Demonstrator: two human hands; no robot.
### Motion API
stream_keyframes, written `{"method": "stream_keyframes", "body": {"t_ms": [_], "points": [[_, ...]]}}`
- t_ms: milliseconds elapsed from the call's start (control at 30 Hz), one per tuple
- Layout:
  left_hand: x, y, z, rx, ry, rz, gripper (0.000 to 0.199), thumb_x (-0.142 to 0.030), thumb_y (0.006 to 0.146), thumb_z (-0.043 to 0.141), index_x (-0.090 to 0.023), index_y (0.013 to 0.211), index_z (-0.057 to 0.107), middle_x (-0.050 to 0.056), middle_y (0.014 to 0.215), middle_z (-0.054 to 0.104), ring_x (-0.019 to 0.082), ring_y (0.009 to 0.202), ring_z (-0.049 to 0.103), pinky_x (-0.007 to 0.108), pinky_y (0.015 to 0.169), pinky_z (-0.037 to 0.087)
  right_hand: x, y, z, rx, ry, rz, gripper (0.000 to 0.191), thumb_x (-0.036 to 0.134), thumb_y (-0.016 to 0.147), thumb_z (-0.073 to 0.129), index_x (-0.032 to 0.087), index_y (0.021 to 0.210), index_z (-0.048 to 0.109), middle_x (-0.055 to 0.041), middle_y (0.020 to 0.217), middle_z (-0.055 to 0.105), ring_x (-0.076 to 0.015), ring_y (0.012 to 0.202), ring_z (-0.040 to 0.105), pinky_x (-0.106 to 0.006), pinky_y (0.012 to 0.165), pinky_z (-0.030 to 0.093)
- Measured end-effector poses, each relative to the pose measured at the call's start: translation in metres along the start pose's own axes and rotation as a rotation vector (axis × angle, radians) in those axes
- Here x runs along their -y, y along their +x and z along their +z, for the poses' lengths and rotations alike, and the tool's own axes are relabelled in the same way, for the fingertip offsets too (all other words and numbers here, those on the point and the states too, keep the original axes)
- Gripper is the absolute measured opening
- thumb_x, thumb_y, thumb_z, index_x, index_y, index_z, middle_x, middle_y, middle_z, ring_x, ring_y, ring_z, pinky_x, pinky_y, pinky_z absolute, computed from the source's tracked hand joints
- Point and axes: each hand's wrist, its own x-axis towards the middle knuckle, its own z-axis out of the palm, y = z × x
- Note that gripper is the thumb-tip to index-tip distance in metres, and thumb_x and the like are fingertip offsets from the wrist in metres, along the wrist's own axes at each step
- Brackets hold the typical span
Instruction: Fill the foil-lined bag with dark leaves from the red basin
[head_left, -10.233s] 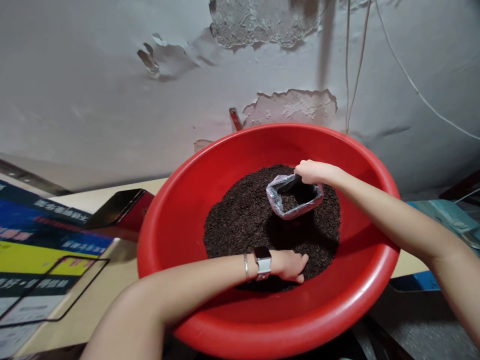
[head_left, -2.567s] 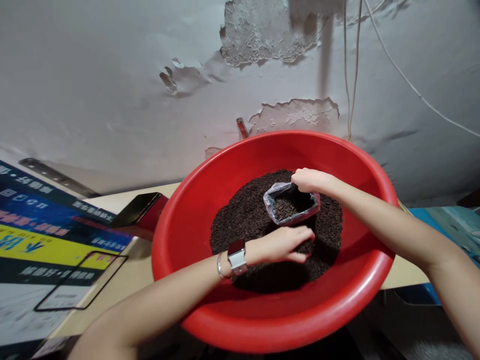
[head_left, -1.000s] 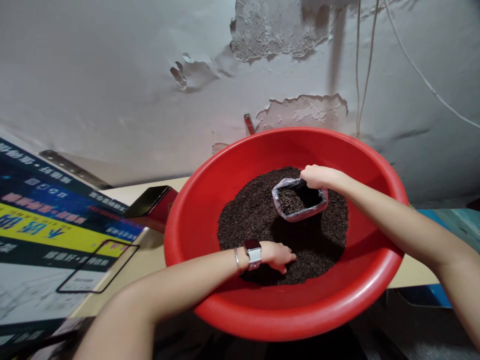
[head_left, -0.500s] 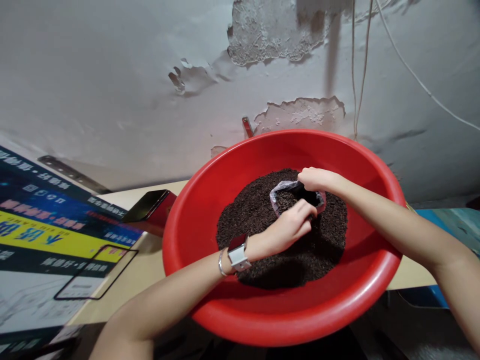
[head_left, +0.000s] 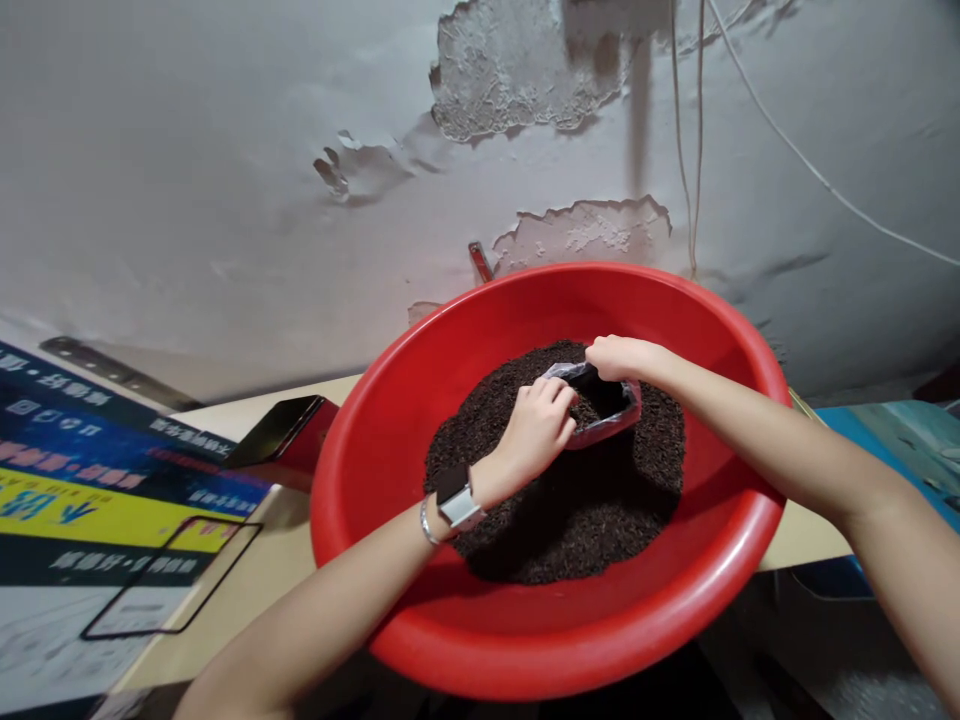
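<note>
A wide red plastic basin [head_left: 352, 450] holds a bed of dark, loose grains [head_left: 480, 420] that look like dried tea leaves. On this bed sits a clear plastic bag [head_left: 611, 428], its mouth facing up and some of the same dark bits inside. My right hand [head_left: 619, 358] pinches the bag's far rim, fingers closed. My left hand [head_left: 536, 425], with a watch [head_left: 459, 497] on the wrist, curls its fingers over the bag's left rim. Its fingertips are partly hidden inside the mouth.
The basin stands on a pale table [head_left: 292, 540] against a peeling wall [head_left: 247, 150]. Left of it are a dark-topped red box [head_left: 289, 440], a printed board [head_left: 97, 500] and a thin black frame [head_left: 180, 630]. White cables [head_left: 697, 150] hang on the wall.
My left hand has moved from the bag's near right side to its left rim. My right hand keeps its hold on the far rim. The view has shifted slightly.
</note>
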Motion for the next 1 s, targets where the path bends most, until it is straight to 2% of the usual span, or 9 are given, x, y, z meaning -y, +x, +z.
{"method": "stream_keyframes", "body": {"t_ms": [133,367,467,600,700,800,867,933,1000], "points": [[0.001,0.002,-0.006,0.071,0.092,-0.022,0.016,-0.017,0.086,0.043,-0.015,0.083,0.059,0.011,0.094,0.062,0.027,0.096,0.053,0.042,0.083,0.041,-0.001,0.001,0.001,0.007,-0.013,-0.004,0.041,0.008,0.080,0.045,0.005,0.117,0.065,-0.0224,0.097,0.069,-0.0274,0.098,0.067,-0.029,0.073,0.050],[-0.002,0.000,0.002,0.205,-0.053,0.140,0.027,-0.017,0.088,0.037,-0.015,0.100,0.060,0.008,0.104,0.066,0.020,0.097,0.058,0.037,0.096,0.038,-0.002,0.002,0.003,-0.007,-0.030,-0.009,0.039,0.008,0.082,0.045,0.004,0.115,0.066,-0.0236,0.100,0.068,-0.0283,0.099,0.066,-0.030,0.074,0.050],[0.000,0.000,-0.004,0.130,-0.087,0.130,0.029,-0.019,0.089,0.036,-0.017,0.104,0.060,0.007,0.110,0.066,0.019,0.104,0.057,0.040,0.103,0.032,-0.002,0.001,0.001,0.008,-0.024,0.011,0.039,0.008,0.082,0.046,0.005,0.116,0.065,-0.0237,0.103,0.067,-0.0279,0.100,0.066,-0.029,0.074,0.050],[0.006,0.001,-0.017,0.038,0.017,0.047,0.026,-0.023,0.088,0.038,-0.015,0.082,0.062,0.008,0.094,0.067,0.021,0.095,0.057,0.042,0.097,0.034,-0.002,0.000,-0.001,0.024,-0.005,0.019,0.040,0.008,0.081,0.047,0.005,0.117,0.064,-0.0236,0.103,0.067,-0.0280,0.099,0.066,-0.029,0.072,0.050],[0.015,-0.001,-0.012,0.148,0.018,0.133,0.034,-0.026,0.092,0.033,-0.017,0.078,0.062,0.005,0.086,0.068,0.020,0.094,0.058,0.051,0.106,0.021,-0.003,0.000,0.000,0.034,-0.013,0.022,0.039,0.008,0.081,0.046,0.005,0.115,0.065,-0.0237,0.100,0.068,-0.0288,0.097,0.067,-0.030,0.071,0.050],[0.018,-0.001,-0.003,0.183,-0.040,0.204,0.036,-0.030,0.095,0.030,-0.018,0.092,0.064,0.005,0.096,0.069,0.021,0.106,0.055,0.056,0.110,0.007,-0.004,0.001,0.001,0.038,-0.029,0.032,0.040,0.008,0.080,0.046,0.006,0.115,0.065,-0.0231,0.103,0.067,-0.0279,0.097,0.067,-0.029,0.071,0.050],[0.011,-0.001,-0.005,0.104,-0.065,0.223,0.036,-0.033,0.095,0.031,-0.019,0.098,0.063,0.006,0.103,0.068,0.023,0.111,0.052,0.055,0.110,0.011,-0.005,0.001,0.001,0.040,-0.034,0.039,0.041,0.009,0.079,0.047,0.007,0.115,0.065,-0.0224,0.105,0.067,-0.0269,0.097,0.067,-0.029,0.072,0.050],[-0.002,-0.002,-0.010,0.051,-0.099,0.237,0.034,-0.035,0.094,0.034,-0.017,0.095,0.064,0.008,0.100,0.067,0.023,0.105,0.054,0.049,0.105,0.025,-0.004,0.000,0.000,0.043,-0.042,0.044,0.041,0.009,0.079,0.047,0.007,0.116,0.065,-0.0220,0.106,0.067,-0.0263,0.097,0.066,-0.028,0.073,0.049],[-0.017,-0.007,-0.012,0.149,-0.174,0.287,0.032,-0.036,0.092,0.038,-0.017,0.091,0.064,0.007,0.093,0.067,0.021,0.094,0.058,0.039,0.094,0.038,-0.004,0.000,-0.001,0.048,-0.051,0.046,0.041,0.009,0.079,0.046,0.007,0.115,0.066,-0.0219,0.107,0.067,-0.0261,0.097,0.066,-0.028,0.073,0.049]]}}
